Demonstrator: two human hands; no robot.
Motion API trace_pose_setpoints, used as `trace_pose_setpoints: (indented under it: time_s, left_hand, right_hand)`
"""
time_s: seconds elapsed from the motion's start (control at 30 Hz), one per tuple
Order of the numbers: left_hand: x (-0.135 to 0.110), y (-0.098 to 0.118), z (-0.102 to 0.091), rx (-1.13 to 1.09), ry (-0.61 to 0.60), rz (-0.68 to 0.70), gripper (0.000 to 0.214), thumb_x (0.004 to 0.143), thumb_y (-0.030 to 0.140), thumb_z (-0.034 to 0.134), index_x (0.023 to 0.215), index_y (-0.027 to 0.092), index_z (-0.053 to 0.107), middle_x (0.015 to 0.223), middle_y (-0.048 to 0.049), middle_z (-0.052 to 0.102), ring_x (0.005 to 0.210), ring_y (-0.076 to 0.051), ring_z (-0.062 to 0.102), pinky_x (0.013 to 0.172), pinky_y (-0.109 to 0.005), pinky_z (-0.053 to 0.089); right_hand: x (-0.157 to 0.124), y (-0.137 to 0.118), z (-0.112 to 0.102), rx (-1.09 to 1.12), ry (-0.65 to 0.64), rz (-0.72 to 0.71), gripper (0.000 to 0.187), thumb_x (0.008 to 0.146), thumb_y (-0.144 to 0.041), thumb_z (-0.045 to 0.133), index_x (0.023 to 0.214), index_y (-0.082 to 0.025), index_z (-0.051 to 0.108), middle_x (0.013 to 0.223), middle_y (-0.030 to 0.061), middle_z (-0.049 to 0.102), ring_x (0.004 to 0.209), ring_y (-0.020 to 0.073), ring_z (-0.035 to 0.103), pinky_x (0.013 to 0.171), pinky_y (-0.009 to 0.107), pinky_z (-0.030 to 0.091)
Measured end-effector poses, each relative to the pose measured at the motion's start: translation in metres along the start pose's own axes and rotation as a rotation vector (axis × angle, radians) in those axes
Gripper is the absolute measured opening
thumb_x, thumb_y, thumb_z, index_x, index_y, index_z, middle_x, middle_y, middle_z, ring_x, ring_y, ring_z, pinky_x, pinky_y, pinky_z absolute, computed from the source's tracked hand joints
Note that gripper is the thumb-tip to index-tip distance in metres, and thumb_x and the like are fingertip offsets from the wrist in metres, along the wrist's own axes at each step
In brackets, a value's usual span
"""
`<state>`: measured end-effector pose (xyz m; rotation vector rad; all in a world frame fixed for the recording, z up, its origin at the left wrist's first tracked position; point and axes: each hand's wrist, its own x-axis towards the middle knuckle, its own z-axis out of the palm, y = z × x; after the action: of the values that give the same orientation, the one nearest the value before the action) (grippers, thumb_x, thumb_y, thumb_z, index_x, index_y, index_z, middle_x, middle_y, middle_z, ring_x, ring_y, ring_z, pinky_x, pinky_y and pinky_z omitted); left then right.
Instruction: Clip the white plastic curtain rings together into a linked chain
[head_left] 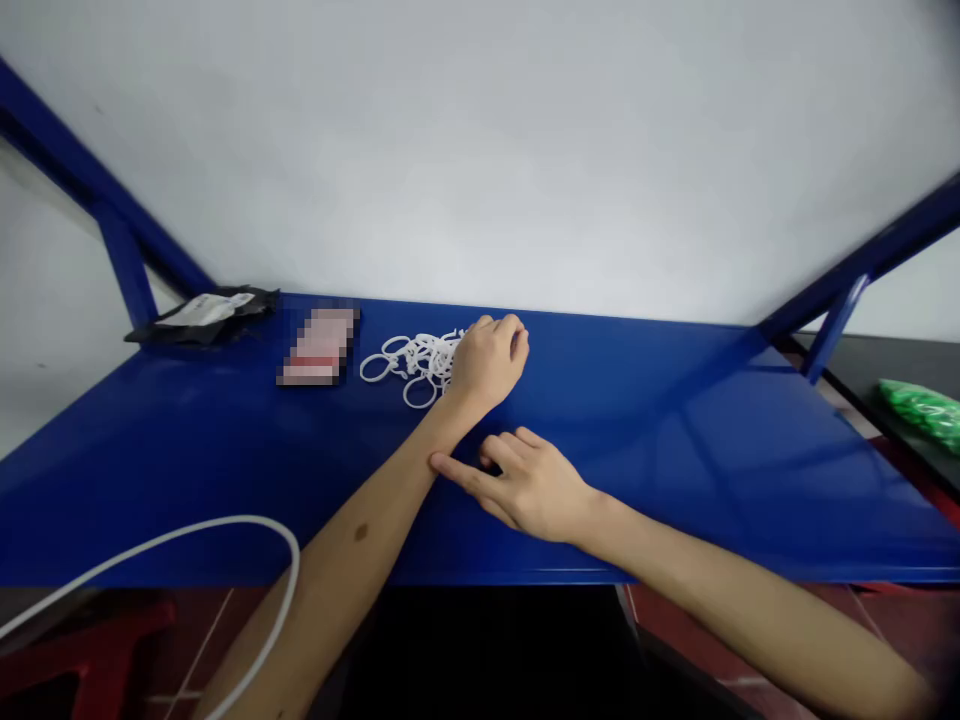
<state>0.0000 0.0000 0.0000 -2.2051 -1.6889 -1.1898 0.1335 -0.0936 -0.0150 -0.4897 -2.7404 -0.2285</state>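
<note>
My left hand [491, 362] is closed, its fingers bent and turned away from me, at the right side of a small heap of white plastic rings [420, 362]. Whatever lies inside its fingers is hidden. Nearer to me, my right hand [536, 487] is low over the blue table [637, 400]. Its index finger stretches left to my left forearm near the wrist and seems to touch it, while the other fingers are loosely bent. Nothing shows in this hand. Several of the rings are looped and tangled together; part of the heap is behind my left hand.
A blurred pink-and-dark flat item [319, 347] lies left of the rings. Farther left is a black plastic package [206, 318] with a white label. A white cable [247, 519] loops across the front left. Green packaging [922, 412] lies on a dark surface at right.
</note>
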Motion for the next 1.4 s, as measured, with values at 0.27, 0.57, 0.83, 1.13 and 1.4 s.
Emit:
trace_pose_setpoints:
  time_s: [0.27,0.57,0.83,1.13,1.4]
  left_hand:
    - [0.001,0.004,-0.002,0.020,-0.040,-0.029,0.018,0.098,0.023,0.048,0.093,0.019,0.065,0.079,-0.0061,0.067,0.082,-0.022,0.060,0.075,-0.033,0.046]
    - [-0.003,0.009,-0.005,0.136,-0.108,0.070,0.024,0.101,0.024,0.043,0.093,0.017,0.064,0.085,-0.0093,0.072,0.090,-0.026,0.060,0.082,-0.039,0.045]
    - [-0.002,0.007,-0.007,0.226,-0.119,0.184,0.031,0.102,0.021,0.038,0.095,0.014,0.067,0.086,-0.0118,0.071,0.092,-0.028,0.059,0.086,-0.042,0.043]
    - [-0.003,0.000,-0.008,0.178,-0.082,0.102,0.027,0.101,0.024,0.041,0.093,0.016,0.065,0.084,-0.0117,0.071,0.090,-0.028,0.061,0.083,-0.042,0.044]
    - [0.009,-0.023,-0.014,0.015,0.031,-0.132,0.017,0.096,0.025,0.050,0.088,0.021,0.064,0.075,-0.0038,0.069,0.076,-0.021,0.061,0.073,-0.035,0.046]
  right_hand:
    - [-0.002,0.005,0.003,-0.038,0.005,0.069,0.052,0.102,-0.023,0.042,0.154,-0.020,0.036,0.087,0.0040,0.057,0.071,0.0169,0.049,0.065,0.032,0.036]
    - [0.002,-0.002,0.001,0.022,0.007,-0.055,0.049,0.103,-0.020,0.039,0.151,-0.014,0.040,0.079,0.0024,0.056,0.067,0.0161,0.048,0.062,0.031,0.037]
    - [0.001,-0.004,0.000,-0.077,0.036,0.078,0.052,0.101,-0.022,0.045,0.153,-0.020,0.039,0.081,0.0018,0.059,0.066,0.0163,0.048,0.062,0.032,0.036]
    - [0.000,-0.003,-0.002,-0.009,-0.018,0.028,0.051,0.103,-0.024,0.042,0.154,-0.018,0.038,0.082,0.0026,0.059,0.067,0.0164,0.048,0.063,0.032,0.037]
    - [0.000,0.007,-0.002,0.011,-0.089,0.084,0.042,0.104,-0.031,0.046,0.143,-0.018,0.052,0.091,0.0059,0.063,0.073,0.0168,0.054,0.066,0.032,0.038]
